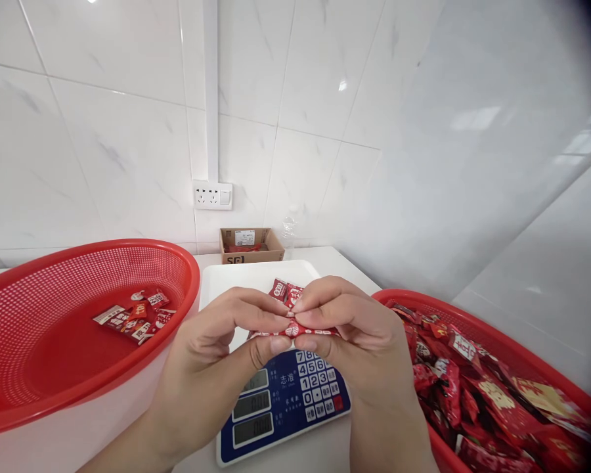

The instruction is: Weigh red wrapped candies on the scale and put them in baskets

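My left hand (217, 355) and my right hand (359, 328) meet above a digital scale (280, 401). Both pinch the same small red candy packet (295, 330), thumbs below and fingers on top. Behind the fingers, one or two more red packets (283, 290) lie on the scale's white weighing tray (236, 279). The blue panel of the scale, with its keypad and three displays, shows below my hands.
A red mesh basket (39, 381) at left holds several red packets (135, 315). Another red basket (536, 358) at right is heaped with red packets (477, 387). A small cardboard box (249, 246) stands against the tiled wall under a socket (213, 195).
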Motion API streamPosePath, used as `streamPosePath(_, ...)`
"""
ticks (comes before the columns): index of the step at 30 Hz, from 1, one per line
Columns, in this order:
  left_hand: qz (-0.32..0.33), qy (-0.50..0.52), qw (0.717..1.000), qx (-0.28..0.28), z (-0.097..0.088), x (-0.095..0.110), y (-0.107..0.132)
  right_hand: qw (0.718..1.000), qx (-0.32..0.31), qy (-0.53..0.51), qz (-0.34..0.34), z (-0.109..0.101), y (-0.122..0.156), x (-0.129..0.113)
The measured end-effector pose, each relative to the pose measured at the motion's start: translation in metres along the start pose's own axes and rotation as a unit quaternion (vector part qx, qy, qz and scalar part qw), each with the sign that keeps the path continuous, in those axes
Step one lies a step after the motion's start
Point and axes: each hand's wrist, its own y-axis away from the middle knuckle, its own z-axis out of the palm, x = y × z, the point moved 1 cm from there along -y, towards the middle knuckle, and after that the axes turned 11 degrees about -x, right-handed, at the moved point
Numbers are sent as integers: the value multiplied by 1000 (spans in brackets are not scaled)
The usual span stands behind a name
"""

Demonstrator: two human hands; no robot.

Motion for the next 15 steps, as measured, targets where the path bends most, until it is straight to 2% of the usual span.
streamPosePath(8,-12,57,998,-20,1,-3,1,999,-8,-21,-24,1,-2,-2)
streamPosePath(15,-33,144,989,-24,1,-7,-2,999,-6,-39,-3,2,0,0)
